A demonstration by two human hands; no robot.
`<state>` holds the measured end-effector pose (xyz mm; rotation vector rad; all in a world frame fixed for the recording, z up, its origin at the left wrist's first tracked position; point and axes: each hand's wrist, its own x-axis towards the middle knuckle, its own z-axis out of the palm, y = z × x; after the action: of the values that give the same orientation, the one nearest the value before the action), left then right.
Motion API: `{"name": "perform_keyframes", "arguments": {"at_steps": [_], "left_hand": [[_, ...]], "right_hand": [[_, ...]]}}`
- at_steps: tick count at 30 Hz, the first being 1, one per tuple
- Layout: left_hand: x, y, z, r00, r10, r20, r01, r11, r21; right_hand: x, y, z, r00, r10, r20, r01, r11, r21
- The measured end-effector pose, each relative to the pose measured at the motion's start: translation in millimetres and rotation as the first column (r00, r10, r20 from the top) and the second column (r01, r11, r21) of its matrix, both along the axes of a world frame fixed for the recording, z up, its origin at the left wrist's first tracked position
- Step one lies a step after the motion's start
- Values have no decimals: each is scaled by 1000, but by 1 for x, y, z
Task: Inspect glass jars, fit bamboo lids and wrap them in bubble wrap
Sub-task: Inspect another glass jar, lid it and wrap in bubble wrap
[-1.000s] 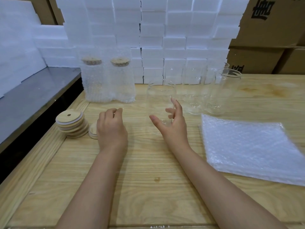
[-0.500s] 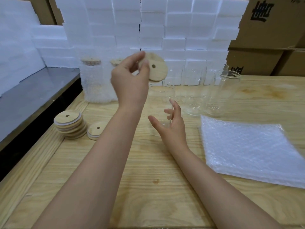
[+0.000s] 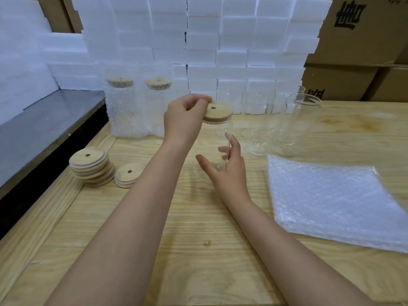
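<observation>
— Holding what, the left hand (image 3: 185, 117)?
— A round wooden lid (image 3: 219, 111), pinched at its left rim between thumb and fingertips. The lid rests on the mouth of a clear jar (image 3: 217, 138), which stands upright about the middle of the desk (image 3: 176, 239). Whether it is pressed fully home, I cannot tell.
— And the right hand (image 3: 228, 173)?
— Curved round the lower part of that jar, thumb on the left side, fingers on the right: a light grasp.
— Where are the spare lids?
— A stack of lids (image 3: 90, 166) lies close to the left edge of the desk, with a smaller pile (image 3: 128, 175) just beside it.
— Anything wrapped?
— Two wrapped jars (image 3: 123, 113) stand side by side toward the far left corner, each with a lid on top.
— Bare glass?
— A cluster of empty jars (image 3: 305, 122) stands nearer the far edge, to the right of the held one and apart from it.
— Wrapping?
— Bubble wrap sheets (image 3: 331, 202) lie flat by the right edge, near those empty jars. White foam blocks (image 3: 242, 51) are stacked along the far edge, with cardboard boxes (image 3: 357, 47) behind the far right corner.
</observation>
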<state>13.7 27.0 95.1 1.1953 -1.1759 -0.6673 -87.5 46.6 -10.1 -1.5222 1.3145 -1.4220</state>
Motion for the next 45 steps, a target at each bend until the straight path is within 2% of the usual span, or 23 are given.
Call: {"name": "perform_keyframes", "arguments": {"at_steps": [3,11,13,17,23,27,30,32,35,37,39,41,42,45], "left_hand": [[0,-2,-1,999,-31,15,31,999,-7],[3,-1,0,976,-1,217,-5,1000,28],[2,1,-2,978,-17,208,16,1000,10],[-5,17,-36,969,-216,117,229,968,-105],[-8,23,-92,993,-109,55,105,992,64],[-6,17,-102,995,-76,61,72,995,76],[-3,12,-104,992,-86,97,79,994,76],[-1,9,-105,987,-64,146,52,995,82],[0,5,-106,985,-109,133,93,989,119],[0,3,-106,983,-154,104,138,980,141],[0,1,-107,979,-163,122,143,977,158],[-1,-1,-108,971,-144,191,112,979,172],[-1,-1,-109,965,-135,223,97,980,176],[-1,-4,-111,957,-138,255,93,979,181]], "right_hand": [[0,0,1,1000,-3,-5,3,1000,-1],[1,3,3,999,-12,-40,12,1000,0],[2,3,5,999,-18,-51,18,1000,6],[0,4,8,995,-5,-95,7,1000,15],[1,6,8,997,25,-69,-21,998,59],[0,10,9,981,17,-192,-7,999,53],[-2,21,11,906,38,-421,-14,998,60],[-8,25,23,846,1,-534,6,1000,11],[-35,25,56,786,-241,-569,141,966,-215],[-66,23,72,696,-426,-578,317,905,-285],[-102,22,77,490,-493,-719,489,838,-242],[-134,25,73,303,-364,-881,622,776,-107],[-144,27,69,273,-267,-924,675,738,-13],[-157,28,59,335,-78,-939,728,655,205]]}}
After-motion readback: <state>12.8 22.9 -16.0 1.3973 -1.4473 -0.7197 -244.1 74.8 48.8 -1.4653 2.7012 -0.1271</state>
